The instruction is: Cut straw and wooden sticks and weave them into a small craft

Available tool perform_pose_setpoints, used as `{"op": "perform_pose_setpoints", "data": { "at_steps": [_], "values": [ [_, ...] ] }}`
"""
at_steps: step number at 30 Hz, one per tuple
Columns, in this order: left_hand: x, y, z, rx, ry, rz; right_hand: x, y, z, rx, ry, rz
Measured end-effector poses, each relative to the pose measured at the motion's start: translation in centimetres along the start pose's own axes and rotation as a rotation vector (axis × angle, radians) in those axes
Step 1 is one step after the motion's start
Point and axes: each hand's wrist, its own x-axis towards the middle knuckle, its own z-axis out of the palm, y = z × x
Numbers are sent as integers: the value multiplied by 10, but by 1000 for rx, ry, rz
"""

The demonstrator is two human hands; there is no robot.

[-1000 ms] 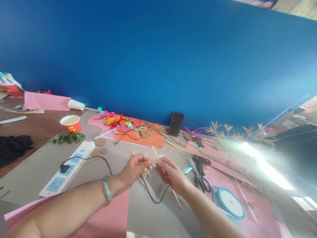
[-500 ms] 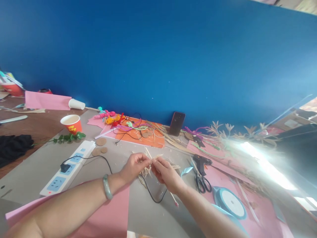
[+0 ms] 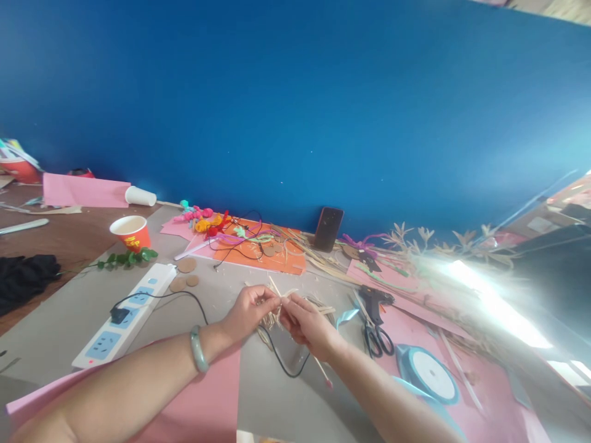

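Observation:
My left hand (image 3: pixel 253 312), with a pale green bangle on its wrist, is closed in a pinch. Against its fingertips, my right hand (image 3: pixel 308 321) pinches too. A thin pale straw-like strip (image 3: pixel 274 285) sticks up from between the two sets of fingers. Below my right palm a thin pale stick with a pink tip (image 3: pixel 328 383) slants out; whether it is the same piece is hidden. Under and behind the hands lies a loose heap of pale strips (image 3: pixel 323 307), and a black cable (image 3: pixel 281 364) loops close beneath.
To the left are a white power strip (image 3: pixel 132 314), round wooden discs (image 3: pixel 186 265) and a red paper cup (image 3: pixel 132 232). A phone (image 3: pixel 329 229) leans on the blue wall. On the right are a glue gun (image 3: pixel 376 303), black-handled scissors (image 3: pixel 378 340) and a ribbon spool (image 3: pixel 431 374).
The whole view has shifted very slightly. Both hands keep their pinch at nearly the same spot, and the strip tip between them has tilted a little.

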Motion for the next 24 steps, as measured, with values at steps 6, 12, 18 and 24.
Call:
{"op": "perform_pose_setpoints", "data": {
  "at_steps": [6,12,18,24],
  "values": [
    [-1,9,1,49,-18,16,-4,-1,-6,134,-33,68],
    [-2,5,0,-20,-11,-27,-7,-5,-21,202,-31,60],
    [-2,4,0,-8,-4,-9,-11,-7,-31,272,-10,9],
    [-2,8,1,-7,19,-35,-4,5,-23,315,126,-13]
  ]
}}
